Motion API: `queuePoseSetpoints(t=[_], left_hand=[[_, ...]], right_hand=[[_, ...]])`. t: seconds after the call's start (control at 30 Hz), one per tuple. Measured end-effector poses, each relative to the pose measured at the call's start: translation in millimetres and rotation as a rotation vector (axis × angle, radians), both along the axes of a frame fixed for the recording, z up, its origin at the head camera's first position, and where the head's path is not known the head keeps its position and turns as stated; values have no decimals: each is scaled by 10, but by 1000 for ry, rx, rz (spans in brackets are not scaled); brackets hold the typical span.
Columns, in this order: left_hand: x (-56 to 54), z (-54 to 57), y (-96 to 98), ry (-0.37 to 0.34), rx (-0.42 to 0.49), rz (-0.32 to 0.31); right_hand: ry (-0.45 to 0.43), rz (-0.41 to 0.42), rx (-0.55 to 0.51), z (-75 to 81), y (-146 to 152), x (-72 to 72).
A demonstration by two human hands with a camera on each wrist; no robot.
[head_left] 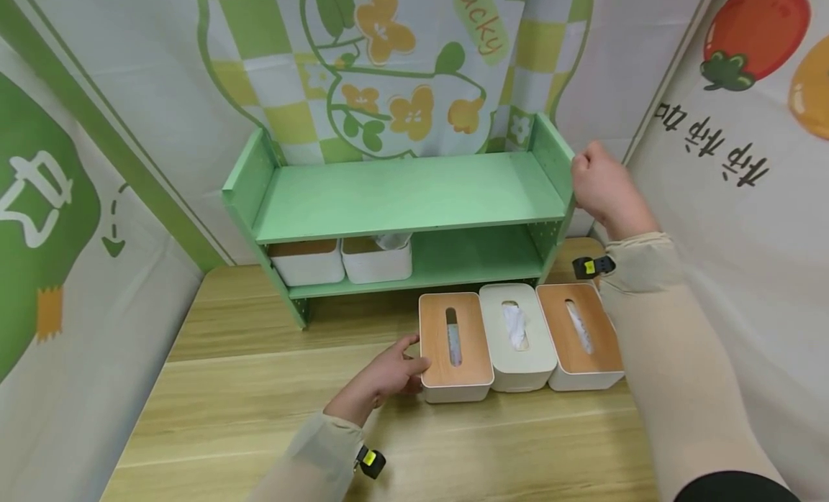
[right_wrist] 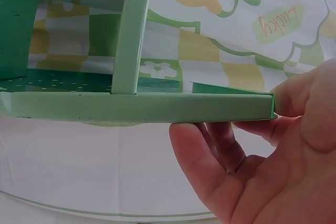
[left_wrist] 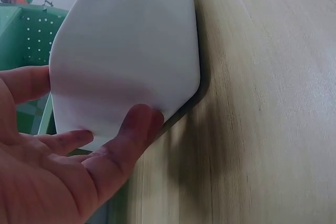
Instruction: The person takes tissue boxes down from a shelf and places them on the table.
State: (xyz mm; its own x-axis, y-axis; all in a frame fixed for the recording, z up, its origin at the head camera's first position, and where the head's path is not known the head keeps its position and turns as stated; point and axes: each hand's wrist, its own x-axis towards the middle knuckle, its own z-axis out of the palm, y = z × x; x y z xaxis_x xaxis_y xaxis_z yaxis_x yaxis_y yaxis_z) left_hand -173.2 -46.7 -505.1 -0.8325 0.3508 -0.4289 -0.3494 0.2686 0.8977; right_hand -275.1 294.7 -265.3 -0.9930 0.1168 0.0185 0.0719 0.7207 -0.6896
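Observation:
A green two-tier shelf (head_left: 401, 193) stands at the back of the wooden table. My right hand (head_left: 602, 182) grips the upper end of its right side panel (right_wrist: 210, 107), the thumb along the outer face. In front of the shelf, three tissue boxes sit side by side. The leftmost tissue box (head_left: 434, 329) has a wood-look lid with a slot. My left hand (head_left: 391, 372) rests against that box's left side (left_wrist: 126, 51), with the fingers spread and the thumb near its front corner. Beside it are an all-white tissue box (head_left: 537, 358) and another wood-lidded tissue box (head_left: 605, 354).
Two white bins (head_left: 307, 265) (head_left: 377, 263) stand on the left of the lower tier, the second holding something clear or whitish. Printed cloth walls (head_left: 699, 221) enclose the table (head_left: 259, 387) on the left, back and right.

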Motion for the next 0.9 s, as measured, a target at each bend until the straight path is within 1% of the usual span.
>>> queuePoseSetpoints(t=[0.07, 0.13, 0.2, 0.3, 0.4, 0.43, 0.5, 0.57, 0.63, 0.7, 0.73, 0.8, 0.9], left_hand=[[0, 5, -7, 34, -40, -15], [6, 28, -16, 109, -126, -41], [11, 65, -26, 213, -246, -64], [16, 142, -39, 378, -412, -66], [18, 223, -50, 535, -528, -37], [19, 242, -53, 598, -568, -29], [17, 270, -61, 741, -656, -12], [0, 283, -73, 904, -757, 10], [-34, 288, -86, 1060, -850, 44], [-87, 290, -99, 1189, -913, 89], [-119, 293, -106, 1239, -943, 111], [-185, 310, -114, 1306, -971, 149], [-287, 364, -115, 1349, -990, 172]], right_hand=[[2, 0, 0, 3, 0, 5], [4, 0, 0, 5, -1, 8], [5, -2, 0, 4, -1, 7], [6, -5, -1, -3, 0, 2], [11, -5, 2, -9, 4, -6], [12, -4, 3, -14, 7, -9], [13, -4, 9, -20, 13, -14], [13, -5, 17, -20, 16, -16], [12, -5, 25, -18, 18, -15], [8, -7, 27, -16, 17, -14], [6, -6, 28, -15, 16, -13], [7, -6, 26, -15, 14, -11], [5, -6, 23, -16, 10, -9]])
